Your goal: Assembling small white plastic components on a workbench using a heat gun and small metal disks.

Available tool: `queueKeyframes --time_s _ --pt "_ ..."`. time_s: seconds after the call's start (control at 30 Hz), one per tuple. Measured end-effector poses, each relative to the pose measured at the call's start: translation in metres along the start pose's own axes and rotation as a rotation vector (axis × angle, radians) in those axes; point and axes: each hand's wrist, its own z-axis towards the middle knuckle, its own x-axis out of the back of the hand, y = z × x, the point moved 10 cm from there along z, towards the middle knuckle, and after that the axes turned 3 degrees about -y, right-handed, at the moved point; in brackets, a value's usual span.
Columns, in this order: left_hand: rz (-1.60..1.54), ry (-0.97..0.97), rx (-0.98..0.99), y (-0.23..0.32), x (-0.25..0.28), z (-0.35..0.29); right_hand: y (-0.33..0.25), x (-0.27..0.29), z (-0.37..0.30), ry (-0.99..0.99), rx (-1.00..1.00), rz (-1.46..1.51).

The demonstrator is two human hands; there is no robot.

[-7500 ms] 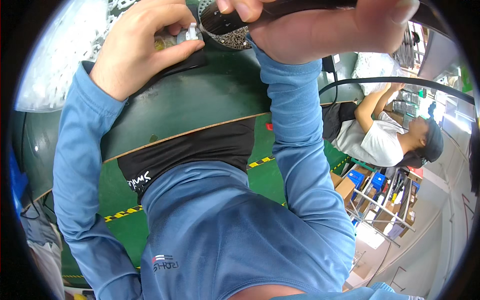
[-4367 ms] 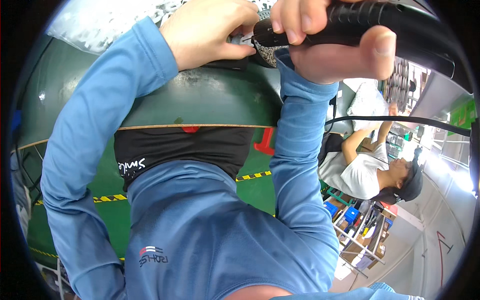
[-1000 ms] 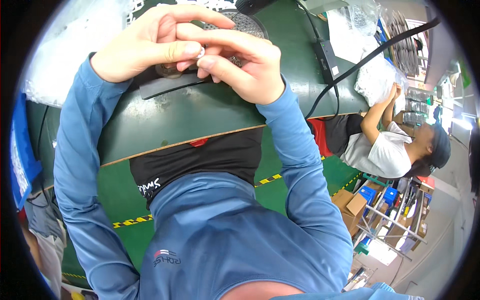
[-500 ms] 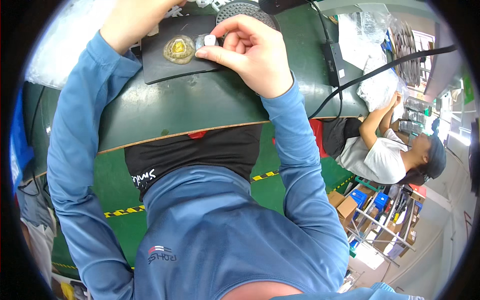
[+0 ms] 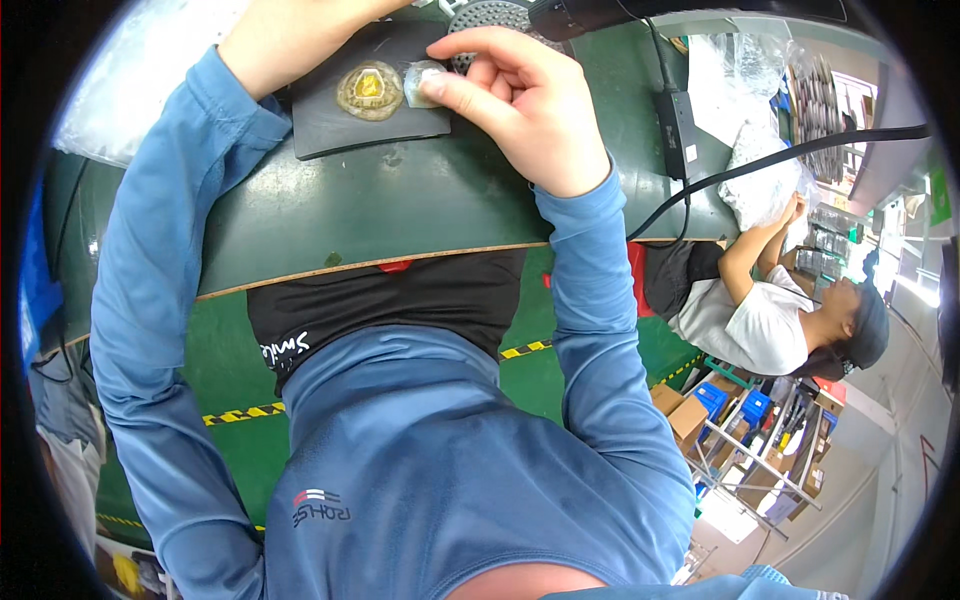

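Observation:
A dark flat mat (image 5: 330, 135) lies on the green bench, bearing a round amber-yellow translucent piece with a raised emblem (image 5: 369, 90). Just right of it sits a small clear film square (image 5: 413, 88). My right hand (image 5: 530, 105) is over the mat's right side. Its thumb touches a small whitish piece on the film square; the index finger is apart from the thumb, and the other fingers curl inward. My left hand (image 5: 290, 40) reaches across the mat's upper left, its fingers cut off by the picture's top edge.
A grey studded disc (image 5: 490, 18) and a black cylindrical object (image 5: 575, 17) stand beyond my right hand. A black power adapter (image 5: 677, 133) with a thick cable lies to the right. Clear plastic bags (image 5: 125, 85) are at far left. Another person (image 5: 755, 315) works at far right.
My right index finger has lifted away from the small white piece, while the thumb stays on it. The left hand has shifted slightly right. The black cylindrical object shows more at the top.

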Motion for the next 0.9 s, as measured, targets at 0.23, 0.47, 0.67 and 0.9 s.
queueKeyframes --time_s 0.23,0.47,0.67,0.9 --pt "0.057 0.244 0.186 -0.011 0.023 0.000 -0.005 0.002 -0.003 0.044 0.054 -0.062" --pt "0.520 0.245 -0.081 -0.033 0.045 0.024 -0.012 -0.004 -0.002 0.035 0.104 -0.132" --pt "0.832 0.108 0.102 -0.003 0.022 0.054 -0.022 0.001 -0.011 0.118 0.227 -0.227" --pt "0.699 -0.086 0.245 -0.019 0.020 0.084 -0.020 -0.002 -0.012 0.125 0.238 -0.249"
